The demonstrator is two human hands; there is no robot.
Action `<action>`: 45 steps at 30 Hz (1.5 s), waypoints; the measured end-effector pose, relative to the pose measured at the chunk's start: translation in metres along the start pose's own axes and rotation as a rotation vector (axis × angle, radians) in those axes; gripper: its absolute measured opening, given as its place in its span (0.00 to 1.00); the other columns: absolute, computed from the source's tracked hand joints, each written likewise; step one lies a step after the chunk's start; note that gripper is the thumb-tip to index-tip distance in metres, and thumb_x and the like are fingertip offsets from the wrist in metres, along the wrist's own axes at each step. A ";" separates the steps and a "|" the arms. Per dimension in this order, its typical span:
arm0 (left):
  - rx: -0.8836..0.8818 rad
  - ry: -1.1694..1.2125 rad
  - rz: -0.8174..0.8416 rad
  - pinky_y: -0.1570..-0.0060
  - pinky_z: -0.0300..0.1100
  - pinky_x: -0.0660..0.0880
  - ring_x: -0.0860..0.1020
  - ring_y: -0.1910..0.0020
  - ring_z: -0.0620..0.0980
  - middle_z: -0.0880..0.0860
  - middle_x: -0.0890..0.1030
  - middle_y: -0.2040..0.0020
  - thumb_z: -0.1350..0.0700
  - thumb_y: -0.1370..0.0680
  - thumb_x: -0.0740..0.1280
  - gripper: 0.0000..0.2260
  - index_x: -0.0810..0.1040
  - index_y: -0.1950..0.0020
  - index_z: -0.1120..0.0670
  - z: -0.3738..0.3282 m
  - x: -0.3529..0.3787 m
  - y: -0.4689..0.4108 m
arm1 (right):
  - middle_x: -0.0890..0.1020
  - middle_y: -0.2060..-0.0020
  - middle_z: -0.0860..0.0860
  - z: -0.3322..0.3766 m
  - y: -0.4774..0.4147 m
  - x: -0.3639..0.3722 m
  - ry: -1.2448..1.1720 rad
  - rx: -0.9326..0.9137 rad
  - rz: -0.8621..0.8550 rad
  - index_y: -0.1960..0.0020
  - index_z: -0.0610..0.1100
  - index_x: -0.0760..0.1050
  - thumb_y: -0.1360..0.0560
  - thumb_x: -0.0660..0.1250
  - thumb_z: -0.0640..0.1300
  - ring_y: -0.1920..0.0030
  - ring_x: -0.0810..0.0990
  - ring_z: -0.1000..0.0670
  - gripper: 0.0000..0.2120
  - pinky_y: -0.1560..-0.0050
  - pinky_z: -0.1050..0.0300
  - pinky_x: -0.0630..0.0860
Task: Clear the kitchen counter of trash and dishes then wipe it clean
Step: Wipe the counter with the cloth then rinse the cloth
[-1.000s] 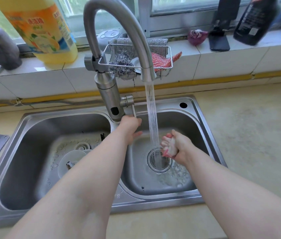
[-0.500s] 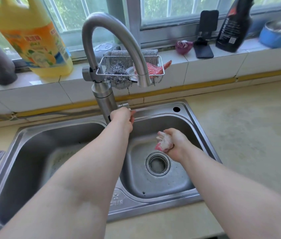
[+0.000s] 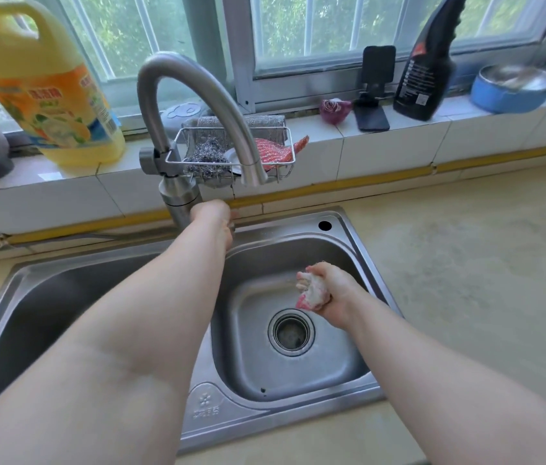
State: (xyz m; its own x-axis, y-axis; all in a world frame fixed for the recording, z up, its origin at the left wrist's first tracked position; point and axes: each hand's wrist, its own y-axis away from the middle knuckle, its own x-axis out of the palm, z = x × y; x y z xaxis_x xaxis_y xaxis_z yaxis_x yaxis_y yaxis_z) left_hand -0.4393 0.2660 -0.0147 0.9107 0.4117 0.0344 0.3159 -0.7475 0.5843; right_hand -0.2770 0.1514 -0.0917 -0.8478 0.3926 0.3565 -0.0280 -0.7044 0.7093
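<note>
My right hand (image 3: 335, 297) grips a wadded pink and white cloth (image 3: 313, 292) over the right basin of the steel sink (image 3: 348, 370), just above and right of the drain (image 3: 291, 331). My left hand (image 3: 212, 218) reaches to the base of the curved faucet (image 3: 197, 105) and covers its lever, fingers hidden behind the hand. No water runs from the spout. The beige counter (image 3: 466, 280) stretches to the right of the sink and shows pale smears.
A wire rack (image 3: 234, 156) on the faucet holds steel wool and a red cloth. On the window ledge stand a big yellow detergent jug (image 3: 50, 95), a phone stand (image 3: 373, 92), a black bottle (image 3: 427, 62), a blue pot (image 3: 513, 88) and a purple onion piece (image 3: 335, 110).
The water stream stopped. My left hand rose from below the lever onto the faucet base. My right hand with the cloth moved slightly right, away from under the spout.
</note>
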 end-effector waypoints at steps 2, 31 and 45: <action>-0.027 -0.007 0.007 0.50 0.46 0.71 0.75 0.55 0.51 0.57 0.79 0.40 0.64 0.18 0.49 0.17 0.70 0.33 0.60 0.003 -0.001 0.000 | 0.79 0.60 0.46 0.000 -0.001 -0.003 0.038 -0.003 0.001 0.55 0.41 0.72 0.23 0.60 0.38 0.64 0.76 0.49 0.04 0.66 0.53 0.73; 0.430 -0.333 0.041 0.51 0.53 0.82 0.81 0.53 0.56 0.58 0.81 0.52 0.69 0.23 0.63 0.09 0.77 0.53 0.55 0.048 -0.010 0.212 | 0.79 0.43 0.47 0.056 0.145 -0.028 0.572 -0.440 0.195 0.36 0.43 0.74 0.22 0.62 0.45 0.42 0.75 0.46 0.15 0.53 0.57 0.65; 0.761 -0.703 -0.348 0.50 0.45 0.77 0.77 0.49 0.52 0.50 0.81 0.49 0.57 0.20 0.63 0.07 0.80 0.52 0.48 0.017 -0.034 0.275 | 0.78 0.41 0.44 0.078 0.210 -0.015 0.956 -0.810 0.056 0.37 0.43 0.72 0.20 0.53 0.39 0.42 0.76 0.43 0.15 0.40 0.49 0.73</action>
State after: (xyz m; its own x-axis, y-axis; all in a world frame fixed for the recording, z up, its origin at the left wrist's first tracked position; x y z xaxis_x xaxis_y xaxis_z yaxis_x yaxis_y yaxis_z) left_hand -0.3789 0.0370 0.1308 0.6117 0.4543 -0.6476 0.4474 -0.8738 -0.1904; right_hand -0.2288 0.0444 0.0994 -0.8932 0.0036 -0.4496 -0.0089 -0.9999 0.0097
